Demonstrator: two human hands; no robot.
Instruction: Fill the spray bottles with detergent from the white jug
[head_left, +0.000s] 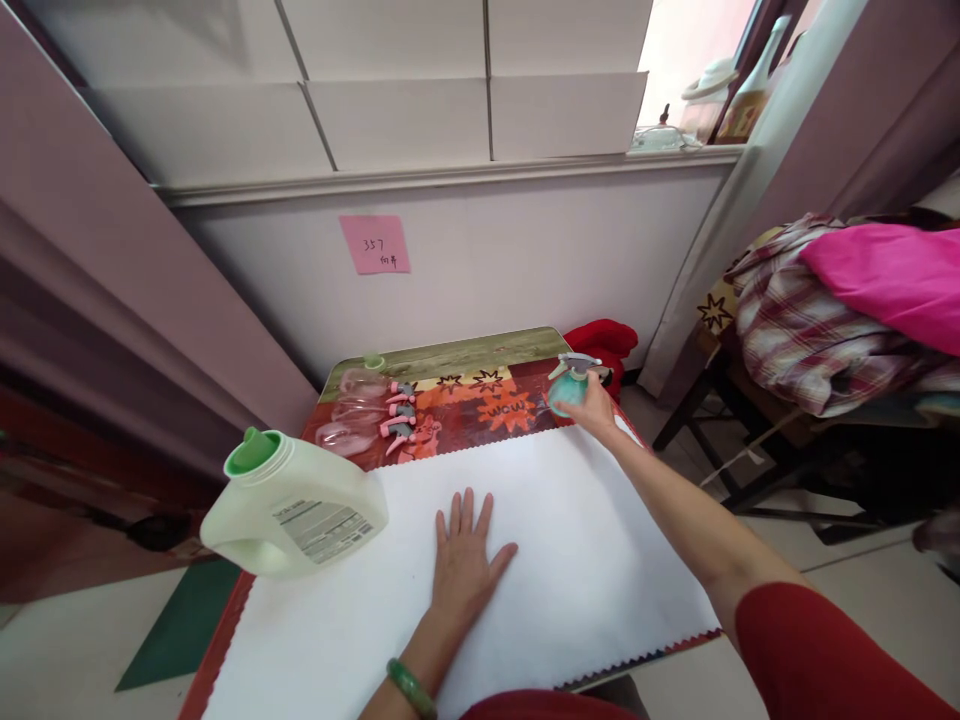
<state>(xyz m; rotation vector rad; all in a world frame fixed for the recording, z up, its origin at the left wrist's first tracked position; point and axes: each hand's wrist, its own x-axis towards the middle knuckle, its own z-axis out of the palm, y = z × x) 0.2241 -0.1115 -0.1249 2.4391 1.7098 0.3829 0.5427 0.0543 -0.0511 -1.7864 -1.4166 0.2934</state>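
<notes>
My left hand [464, 565] lies flat on the white cloth [592, 530], fingers spread and nothing in it. At the table's far right corner my right hand [595, 405] is wrapped round a teal spray bottle [568, 393] with a grey and white trigger head. To the left of my left hand stands a large pale green jug [315, 510] with a handle, a printed label and an uncapped green spout. Beyond it, several clear pink bottles [352, 412] lie on their sides, with pink and grey spray heads [401, 413] pointing right.
A small green cap [373, 361] rests at the table's back edge. Behind the table is a wall bearing a pink note [375, 245]. Clothes [802, 310] are heaped on furniture at the right, and a red item [606, 345] sits behind the table's right corner.
</notes>
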